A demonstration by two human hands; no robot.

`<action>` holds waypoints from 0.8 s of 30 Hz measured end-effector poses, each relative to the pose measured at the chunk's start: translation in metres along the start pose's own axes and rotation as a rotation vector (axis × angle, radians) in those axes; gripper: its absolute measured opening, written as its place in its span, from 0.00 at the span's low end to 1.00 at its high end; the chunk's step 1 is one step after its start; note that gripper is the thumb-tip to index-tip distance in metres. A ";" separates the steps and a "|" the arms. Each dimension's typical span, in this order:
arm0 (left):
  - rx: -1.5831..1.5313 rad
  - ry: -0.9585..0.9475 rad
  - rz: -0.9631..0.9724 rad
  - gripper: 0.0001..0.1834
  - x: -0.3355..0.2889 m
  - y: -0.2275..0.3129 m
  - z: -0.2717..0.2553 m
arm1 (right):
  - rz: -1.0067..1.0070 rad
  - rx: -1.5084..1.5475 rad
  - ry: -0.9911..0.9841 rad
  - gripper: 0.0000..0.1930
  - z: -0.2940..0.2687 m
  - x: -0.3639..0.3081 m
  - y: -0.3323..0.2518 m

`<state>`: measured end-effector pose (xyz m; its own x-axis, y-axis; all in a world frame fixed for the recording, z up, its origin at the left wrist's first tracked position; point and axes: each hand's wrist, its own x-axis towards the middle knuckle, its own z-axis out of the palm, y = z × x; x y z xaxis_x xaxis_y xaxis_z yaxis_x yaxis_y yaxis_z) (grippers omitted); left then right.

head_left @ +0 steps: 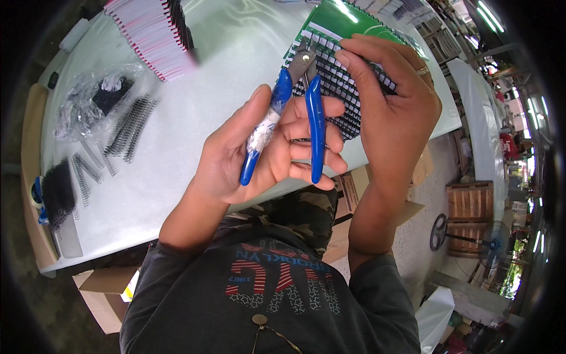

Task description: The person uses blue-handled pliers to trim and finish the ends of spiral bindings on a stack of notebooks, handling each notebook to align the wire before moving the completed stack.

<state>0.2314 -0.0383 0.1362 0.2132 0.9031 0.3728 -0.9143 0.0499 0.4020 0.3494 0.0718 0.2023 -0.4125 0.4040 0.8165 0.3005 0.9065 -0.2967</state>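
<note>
My left hand [221, 156], palm up, holds a pair of blue-handled wire cutters [316, 127]. The handles are spread, with the fingers around one and the thumb along the other, which has a whitish wrap. The cutters' jaws point away from me, over the edge of a stack of spiral-bound books [339, 88] with black coils and a green cover. My right hand [404, 100] hovers above that stack, just right of the jaws. Its thumb and forefinger are brought together in a pinch; whatever may be between them is too small to make out.
On the white table [206, 71], loose black coils [132, 127] lie at the left beside a clear plastic bag [82, 109]. Another stack of bound books [144, 35] stands at the far left. Cardboard boxes [103, 295] sit below; a fan [492, 242] stands right.
</note>
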 end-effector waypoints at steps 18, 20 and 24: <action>0.249 0.183 -0.002 0.38 -0.012 0.002 -0.005 | 0.079 -0.005 -0.027 0.10 -0.001 0.000 -0.016; 0.181 0.110 -0.006 0.38 -0.012 0.005 -0.009 | 0.074 0.009 -0.028 0.10 -0.001 0.000 -0.014; -0.055 0.098 -0.015 0.35 -0.009 0.009 -0.005 | 0.058 0.014 -0.021 0.10 -0.003 0.000 -0.013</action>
<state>0.2198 -0.0441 0.1323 0.1951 0.9392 0.2825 -0.9292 0.0849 0.3596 0.3479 0.0597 0.2071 -0.4126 0.4587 0.7870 0.3124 0.8828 -0.3507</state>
